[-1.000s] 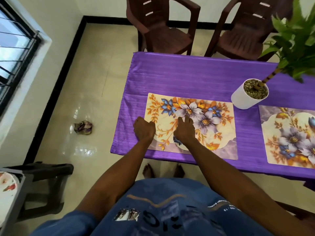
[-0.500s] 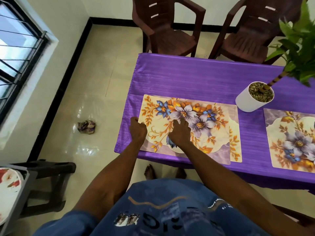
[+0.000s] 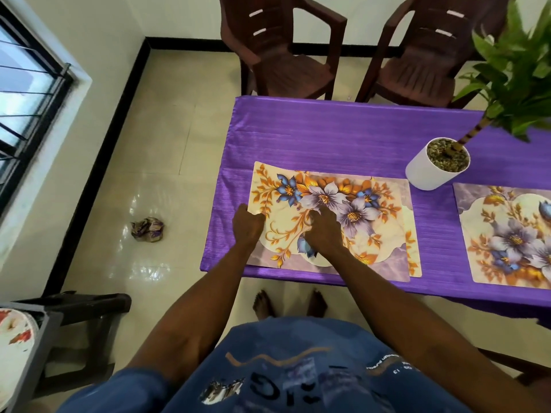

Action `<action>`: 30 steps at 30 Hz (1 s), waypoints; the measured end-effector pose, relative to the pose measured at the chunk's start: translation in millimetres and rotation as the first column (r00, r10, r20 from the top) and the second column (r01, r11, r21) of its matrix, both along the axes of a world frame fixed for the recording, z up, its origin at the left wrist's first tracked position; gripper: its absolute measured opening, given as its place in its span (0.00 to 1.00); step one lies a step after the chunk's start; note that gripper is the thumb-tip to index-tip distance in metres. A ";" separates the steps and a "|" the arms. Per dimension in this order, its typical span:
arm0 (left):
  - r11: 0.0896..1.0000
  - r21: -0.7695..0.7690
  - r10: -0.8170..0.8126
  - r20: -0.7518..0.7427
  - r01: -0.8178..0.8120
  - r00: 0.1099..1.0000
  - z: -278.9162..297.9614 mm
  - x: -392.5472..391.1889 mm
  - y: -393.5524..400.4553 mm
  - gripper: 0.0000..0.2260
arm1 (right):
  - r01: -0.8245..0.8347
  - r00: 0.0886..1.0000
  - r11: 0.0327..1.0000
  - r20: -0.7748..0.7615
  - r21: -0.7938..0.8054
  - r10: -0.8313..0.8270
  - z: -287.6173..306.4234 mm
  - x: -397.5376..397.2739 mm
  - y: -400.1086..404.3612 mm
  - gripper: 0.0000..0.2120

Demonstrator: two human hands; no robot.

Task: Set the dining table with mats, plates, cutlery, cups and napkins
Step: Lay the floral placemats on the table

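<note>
I noted the left hand [image 3: 248,226] with fingers pinching the top mat [image 3: 325,222] at the worktop's [image 3: 328,135] near-left corner; the right hand [image 3: 323,231] pressed flat. A lower mat [image 3: 413,234] showed beneath. Risk: dragging both together.

1. We see the table [image 3: 343,132] ahead of us, with two chairs behind its far edge: one chair [image 3: 283,55] to the left, the other chair [image 3: 429,64] to the right.
2. On the near left part of the table lies the top mat [image 3: 384,234], on a lower mat [image 3: 413,234] that shows along its right edge.
3. Our left hand [image 3: 247,226] is at the top mat's left edge; our right hand [image 3: 323,231] rests on it.
4. The potted plant [image 3: 436,166] stands behind and between this stack and a third mat [image 3: 507,234] at right.
5. Left of the table, a crumpled wrapper [image 3: 148,230] lies on the floor [image 3: 167,144].
</note>
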State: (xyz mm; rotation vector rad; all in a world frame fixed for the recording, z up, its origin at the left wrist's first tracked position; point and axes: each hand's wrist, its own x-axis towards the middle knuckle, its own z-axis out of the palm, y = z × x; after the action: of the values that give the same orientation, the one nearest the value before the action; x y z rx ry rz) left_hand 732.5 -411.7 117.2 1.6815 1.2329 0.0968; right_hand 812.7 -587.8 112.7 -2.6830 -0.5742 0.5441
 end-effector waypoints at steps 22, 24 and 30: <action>0.990 -0.140 -0.015 -0.017 0.013 1.000 -6.1 11.0 -4.9 0.13 | -0.027 1.000 0.997 0.001 -0.078 0.027 3.3 10.5 -19.3 0.28; 0.993 -0.118 0.021 -0.004 -0.022 1.000 -3.3 7.4 -8.3 0.14 | -0.047 0.999 0.996 -0.004 -0.081 0.046 3.3 9.3 -17.8 0.28; 0.999 -0.050 0.017 0.006 -0.016 1.000 3.9 -5.3 2.2 0.11 | -0.095 0.995 0.994 0.009 -0.050 0.096 2.5 -1.0 -3.1 0.25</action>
State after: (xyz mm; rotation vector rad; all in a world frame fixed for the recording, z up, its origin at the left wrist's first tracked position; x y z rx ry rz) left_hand 727.2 -409.5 121.1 1.6270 1.2351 0.0803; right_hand 811.7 -590.9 115.3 -2.7173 -0.7040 0.5764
